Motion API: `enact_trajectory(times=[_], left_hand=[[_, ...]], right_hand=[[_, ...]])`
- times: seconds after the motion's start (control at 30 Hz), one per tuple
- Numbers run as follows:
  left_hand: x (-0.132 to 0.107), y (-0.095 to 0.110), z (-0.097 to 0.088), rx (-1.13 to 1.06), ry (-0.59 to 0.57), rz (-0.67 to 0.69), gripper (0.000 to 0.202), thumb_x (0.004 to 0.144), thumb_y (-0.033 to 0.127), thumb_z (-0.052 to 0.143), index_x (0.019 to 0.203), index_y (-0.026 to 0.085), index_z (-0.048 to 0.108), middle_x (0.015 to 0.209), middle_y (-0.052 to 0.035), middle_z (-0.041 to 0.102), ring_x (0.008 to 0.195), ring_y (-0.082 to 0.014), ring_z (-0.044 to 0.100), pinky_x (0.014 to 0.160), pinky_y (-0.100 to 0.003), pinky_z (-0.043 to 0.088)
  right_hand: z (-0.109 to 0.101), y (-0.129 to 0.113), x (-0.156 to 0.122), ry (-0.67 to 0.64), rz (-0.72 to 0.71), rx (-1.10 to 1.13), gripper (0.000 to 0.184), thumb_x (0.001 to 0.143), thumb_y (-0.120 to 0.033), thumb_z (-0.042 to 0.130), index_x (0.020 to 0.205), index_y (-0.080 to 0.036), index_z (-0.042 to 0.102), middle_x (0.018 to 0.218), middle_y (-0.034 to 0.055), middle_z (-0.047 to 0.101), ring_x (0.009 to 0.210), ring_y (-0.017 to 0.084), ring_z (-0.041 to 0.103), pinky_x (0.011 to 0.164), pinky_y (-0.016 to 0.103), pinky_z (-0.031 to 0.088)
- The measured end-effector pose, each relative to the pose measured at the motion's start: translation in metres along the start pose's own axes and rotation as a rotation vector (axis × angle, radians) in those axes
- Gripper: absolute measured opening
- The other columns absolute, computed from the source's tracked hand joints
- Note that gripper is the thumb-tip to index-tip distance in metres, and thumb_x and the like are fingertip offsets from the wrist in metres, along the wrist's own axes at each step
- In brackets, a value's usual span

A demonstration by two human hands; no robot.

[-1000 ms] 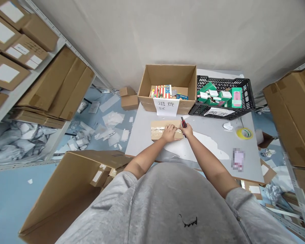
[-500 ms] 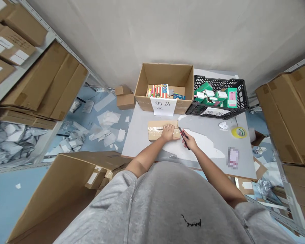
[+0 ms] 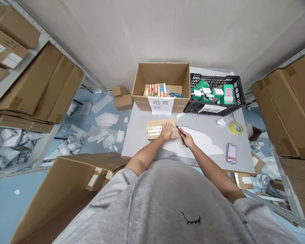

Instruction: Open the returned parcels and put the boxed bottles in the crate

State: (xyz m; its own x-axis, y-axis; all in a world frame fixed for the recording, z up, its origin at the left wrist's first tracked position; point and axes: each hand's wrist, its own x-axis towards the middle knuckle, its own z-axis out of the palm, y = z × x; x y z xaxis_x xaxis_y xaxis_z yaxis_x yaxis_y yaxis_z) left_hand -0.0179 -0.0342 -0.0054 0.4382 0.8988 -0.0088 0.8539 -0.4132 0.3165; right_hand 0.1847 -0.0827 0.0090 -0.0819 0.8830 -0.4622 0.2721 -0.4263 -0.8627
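Observation:
A small taped cardboard box [image 3: 154,126] lies on the table in front of me, clear tape shining along its top. My left hand [image 3: 167,132] grips the right part of this box from above, fingers curled over it. In my right hand [image 3: 187,138] is a dark utility knife [image 3: 182,133], fingers wrapped round its handle. Its tip meets the box's right end, close to my left fingers; the blade itself is too small to make out. White paper [image 3: 202,142] spreads on the table under and beside my right hand.
An open carton [image 3: 136,98] with books and a black crate [image 3: 239,93] with green boxes stand along the table's back. Yellow tape [image 3: 236,128] and a blurred pink item [image 3: 231,153] lie right. A large open carton [image 3: 40,200] is at my left, shelves on both sides.
The whole view has shifted slightly. Both hands keep nearly the same places on the box, with the knife still at its right end.

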Motion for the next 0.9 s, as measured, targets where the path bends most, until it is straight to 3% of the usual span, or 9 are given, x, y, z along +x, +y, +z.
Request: enact_trajectory(times=[0.4, 0.63, 0.9], left_hand=[[-0.002, -0.001, 0.000, -0.005, 0.018, 0.050, 0.072, 0.087, 0.074, 0.063, 0.126, 0.014, 0.060, 0.124, -0.0202, 0.059, 0.122, -0.0362, 0.051, 0.101, -0.045, 0.034], [-0.003, 0.000, -0.003, -0.001, -0.009, 0.026, 0.071, 0.083, 0.073, 0.070, 0.125, 0.016, 0.061, 0.126, -0.0197, 0.060, 0.124, -0.0375, 0.051, 0.102, -0.045, 0.036], [0.001, -0.001, -0.007, -0.043, 0.032, 0.033, 0.087, 0.080, 0.078, 0.070, 0.137, 0.013, 0.056, 0.133, -0.0212, 0.057, 0.128, -0.0370, 0.050, 0.109, -0.046, 0.037]], right_hand=[[0.000, -0.003, -0.003, -0.018, 0.043, 0.016, 0.066, 0.098, -0.031, 0.050, 0.163, -0.024, 0.042, 0.055, -0.0101, 0.055, 0.035, 0.009, 0.050, 0.035, 0.018, 0.040], [-0.002, 0.001, -0.010, -0.049, 0.009, 0.043, 0.069, 0.096, -0.035, 0.053, 0.163, -0.024, 0.041, 0.055, -0.0102, 0.056, 0.035, 0.010, 0.050, 0.036, 0.019, 0.040], [-0.013, 0.014, -0.003, 0.086, -0.017, -0.014, 0.068, 0.098, -0.043, 0.054, 0.162, -0.025, 0.043, 0.062, -0.0079, 0.060, 0.039, 0.010, 0.053, 0.039, 0.019, 0.044]])
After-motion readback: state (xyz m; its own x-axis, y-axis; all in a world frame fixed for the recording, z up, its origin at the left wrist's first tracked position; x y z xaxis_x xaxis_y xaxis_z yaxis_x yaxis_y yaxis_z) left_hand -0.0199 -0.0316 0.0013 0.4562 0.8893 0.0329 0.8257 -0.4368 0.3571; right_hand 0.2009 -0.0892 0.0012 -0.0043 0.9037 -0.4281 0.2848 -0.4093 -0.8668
